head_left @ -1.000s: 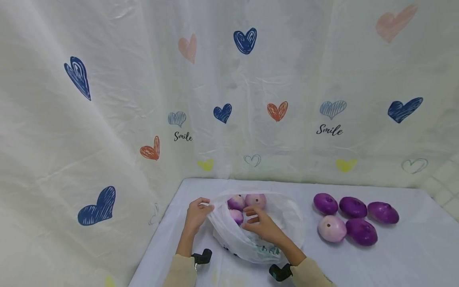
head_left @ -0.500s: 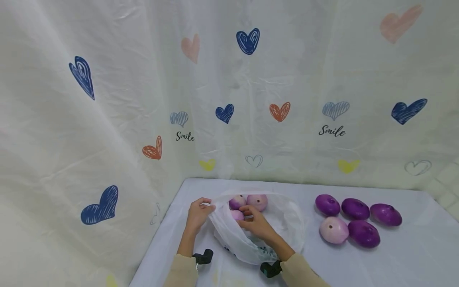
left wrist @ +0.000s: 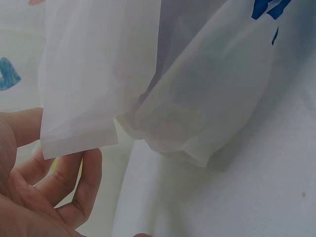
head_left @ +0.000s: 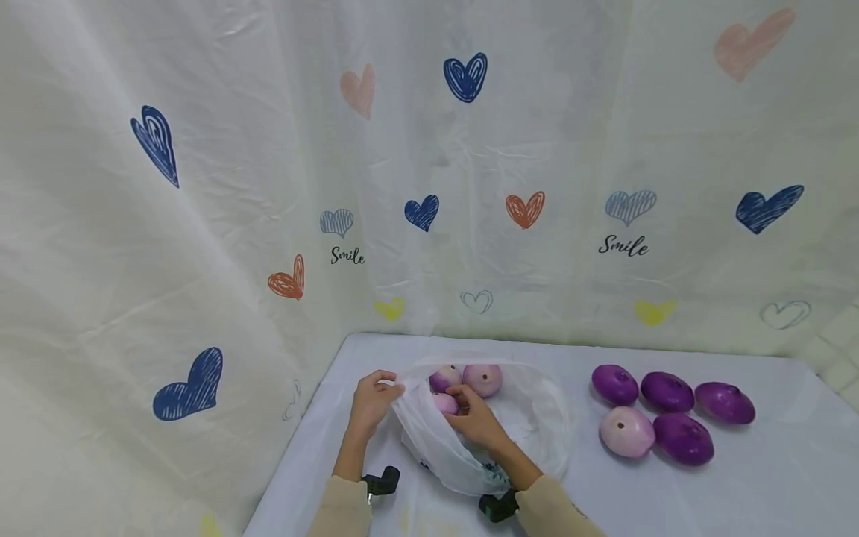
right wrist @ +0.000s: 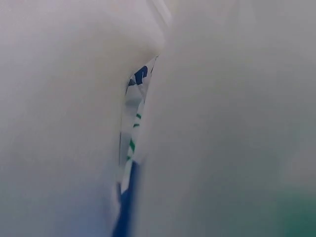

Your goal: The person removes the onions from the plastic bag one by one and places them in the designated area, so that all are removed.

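White plastic bag [head_left: 530, 418] lying mouth-up, left hand [head_left: 367, 403] pinching its rim, right hand [head_left: 478, 421] gripping pale onion [head_left: 446, 403]

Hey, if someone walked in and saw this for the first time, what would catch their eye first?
Probably the thin white plastic bag at the middle of the pale table, with pink-and-purple round vegetables inside. The left hand pinches the bag's rim while the right hand reaches inside. Next, the cluster of five purple and pink round vegetables lying to the right, and the white heart-printed curtain behind.
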Tool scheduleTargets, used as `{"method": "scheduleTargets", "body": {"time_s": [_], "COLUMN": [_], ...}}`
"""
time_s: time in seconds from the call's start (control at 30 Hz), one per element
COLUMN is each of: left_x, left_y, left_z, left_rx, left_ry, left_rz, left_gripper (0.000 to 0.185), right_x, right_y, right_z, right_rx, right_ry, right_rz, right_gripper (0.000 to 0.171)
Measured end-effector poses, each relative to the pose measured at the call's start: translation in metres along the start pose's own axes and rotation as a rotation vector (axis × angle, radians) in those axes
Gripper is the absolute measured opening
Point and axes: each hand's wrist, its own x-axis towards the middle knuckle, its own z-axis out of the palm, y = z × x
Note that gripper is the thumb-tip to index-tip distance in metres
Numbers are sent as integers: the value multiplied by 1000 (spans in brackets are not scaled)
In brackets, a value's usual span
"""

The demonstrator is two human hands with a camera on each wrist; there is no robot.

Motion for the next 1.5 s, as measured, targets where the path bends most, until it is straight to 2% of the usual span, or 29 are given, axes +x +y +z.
{"method": "scheduleTargets", "body": {"time_s": [0.33,0.63,1.0,1.33,1.5], "left_x": [0,-1,-1,0,0], "left_y": [0,0,1,-1,-1], "left_z": [1,1,1,1,0], "left_rx": [12,14,15,2,1], "left_ry": [-2,-1,0,4,6], "left_rz": [-7,-2,5,2,1], "left_gripper": [26,27,27,24,23], "right_x": [4,-4,-11,-20,-21], "right_y": [4,-4,-6,-10,-9], "right_z": [4,0,-18,-36,-46], "right_rx": [4,-12,-11,-17,-9], "right_ry": [17,44,11,28,28], "right_rz": [28,23,77,87,60], "right_gripper": [47,50,63,68,70]}}
